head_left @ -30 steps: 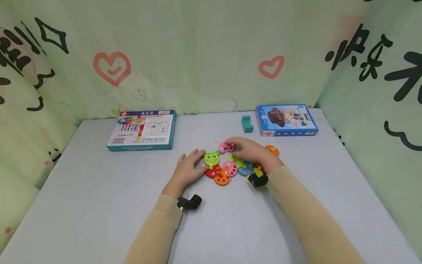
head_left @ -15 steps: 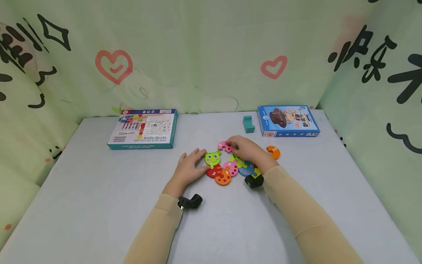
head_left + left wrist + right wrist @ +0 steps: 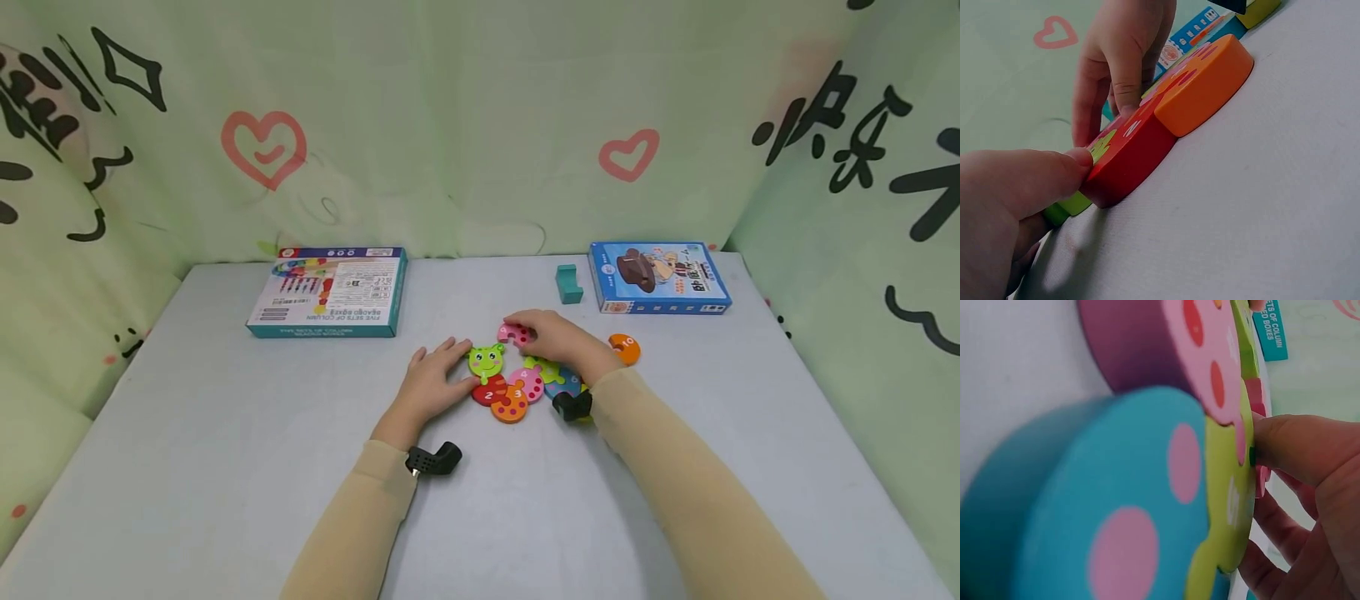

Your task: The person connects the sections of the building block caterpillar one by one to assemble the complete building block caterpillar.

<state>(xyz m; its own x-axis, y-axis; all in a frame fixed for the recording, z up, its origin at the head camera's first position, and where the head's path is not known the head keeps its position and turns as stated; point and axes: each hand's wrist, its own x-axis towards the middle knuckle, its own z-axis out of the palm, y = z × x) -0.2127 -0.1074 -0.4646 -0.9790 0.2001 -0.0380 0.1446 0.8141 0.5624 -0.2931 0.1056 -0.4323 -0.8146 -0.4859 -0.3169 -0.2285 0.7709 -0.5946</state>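
Wooden caterpillar puzzle pieces lie joined in a curved row on the table. The row shows a green smiling head point(image 3: 486, 360), a red piece marked 2 point(image 3: 490, 390), an orange piece marked 3 point(image 3: 509, 404), a pink piece point(image 3: 531, 385), a green piece point(image 3: 1230, 494) and a blue piece point(image 3: 1122, 506). My left hand point(image 3: 429, 383) rests beside the head, fingers spread, its thumb touching the head's joint with the red piece. Behind the row my right hand point(image 3: 562, 343) pinches a loose pink puzzle piece point(image 3: 512, 334), partly hidden by its fingers. The row's right end is hidden under the right wrist.
A loose orange puzzle piece point(image 3: 625, 349) lies right of the right hand. At the back stand a teal block point(image 3: 569, 284), a blue box point(image 3: 660, 277) and a white-and-teal box point(image 3: 327, 292). A green curtain point(image 3: 450, 125) hangs behind the table.
My right hand has shifted slightly left and turned a little, with the loose pink piece at its fingers. The left hand stays beside the head. The head view has drifted slightly.
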